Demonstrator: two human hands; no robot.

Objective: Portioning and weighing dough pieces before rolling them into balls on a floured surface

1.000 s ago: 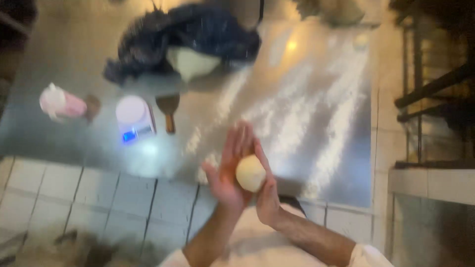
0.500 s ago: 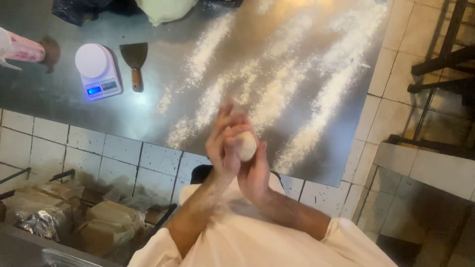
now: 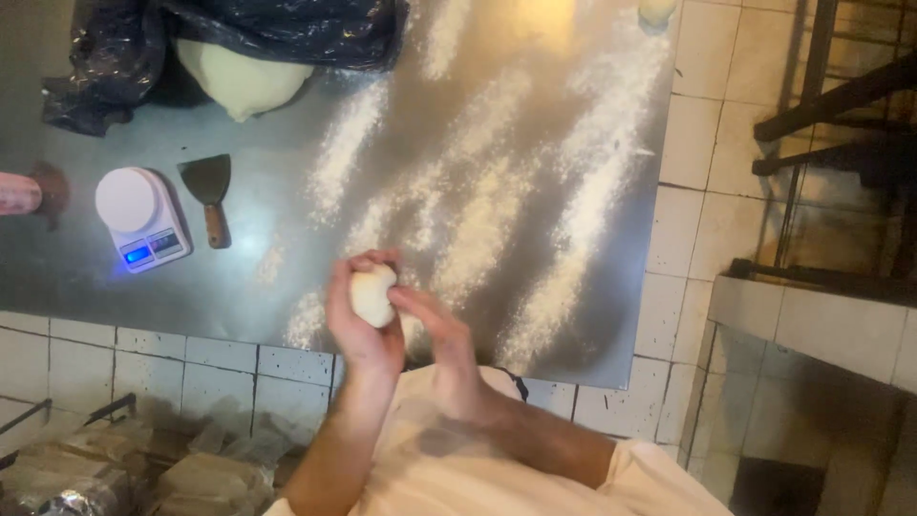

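Floured steel worktop: bare right-hand stretch offers room; near edge sits just beyond the hands. Large pale dough mass: far left under dark plastic. Small pale dough ball: cupped in left hand, right hand pressing; keep turns even, best over the top.

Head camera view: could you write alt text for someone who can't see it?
Two bare hands, left hand and right hand, cup a small dough ball above a flour-streaked metal table. On the table's left side sit a white kitchen scale, a scraper and a large dough lump under a dark plastic bag.
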